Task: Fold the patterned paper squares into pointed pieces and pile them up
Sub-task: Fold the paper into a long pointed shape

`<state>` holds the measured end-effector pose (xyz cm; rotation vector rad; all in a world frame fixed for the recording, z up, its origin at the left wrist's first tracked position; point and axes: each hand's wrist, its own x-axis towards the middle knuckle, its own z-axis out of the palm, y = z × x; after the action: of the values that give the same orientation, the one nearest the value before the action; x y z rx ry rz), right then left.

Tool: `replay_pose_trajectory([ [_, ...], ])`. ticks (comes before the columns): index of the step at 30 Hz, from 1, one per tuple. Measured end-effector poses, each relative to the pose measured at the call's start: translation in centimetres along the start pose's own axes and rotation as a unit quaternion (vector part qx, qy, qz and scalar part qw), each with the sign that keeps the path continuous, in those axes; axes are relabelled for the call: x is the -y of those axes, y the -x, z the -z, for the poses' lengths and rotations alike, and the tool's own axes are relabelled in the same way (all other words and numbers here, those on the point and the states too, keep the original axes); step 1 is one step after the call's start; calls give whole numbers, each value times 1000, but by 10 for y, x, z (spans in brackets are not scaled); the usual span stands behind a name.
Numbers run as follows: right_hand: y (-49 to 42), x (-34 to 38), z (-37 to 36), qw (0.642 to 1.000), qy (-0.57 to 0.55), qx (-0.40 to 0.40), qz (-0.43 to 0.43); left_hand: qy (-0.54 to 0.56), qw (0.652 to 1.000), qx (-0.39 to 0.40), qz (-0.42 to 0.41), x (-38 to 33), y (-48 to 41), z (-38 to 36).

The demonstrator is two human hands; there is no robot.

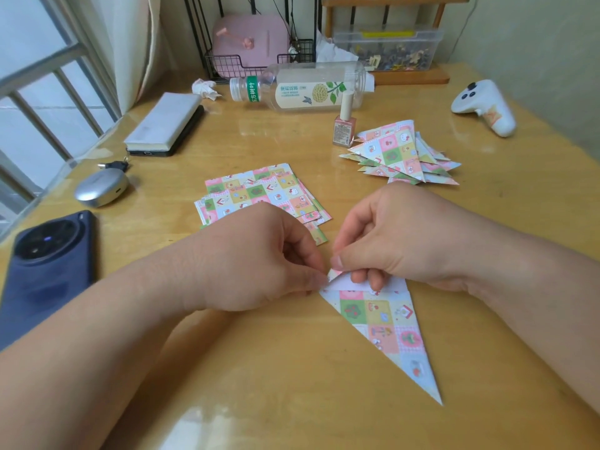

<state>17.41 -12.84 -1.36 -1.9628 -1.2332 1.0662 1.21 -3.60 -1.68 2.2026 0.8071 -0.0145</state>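
Pastel-checked pointed paper piece [386, 326]

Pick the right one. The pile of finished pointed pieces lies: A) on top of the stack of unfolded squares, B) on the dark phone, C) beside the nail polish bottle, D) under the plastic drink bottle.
C: the pile of pointed pieces sits right beside the nail polish bottle, apart from the unfolded squares.
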Motion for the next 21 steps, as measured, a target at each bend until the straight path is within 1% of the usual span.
replay_pose_trajectory([
  [8,0,0,-2,1000,5,6,10,-9,1000,-22,-9,1,-4,-4],
  [21,2,1,1,1000,27,9,-13,5,1000,-17,-17,5,-6,-4],
])
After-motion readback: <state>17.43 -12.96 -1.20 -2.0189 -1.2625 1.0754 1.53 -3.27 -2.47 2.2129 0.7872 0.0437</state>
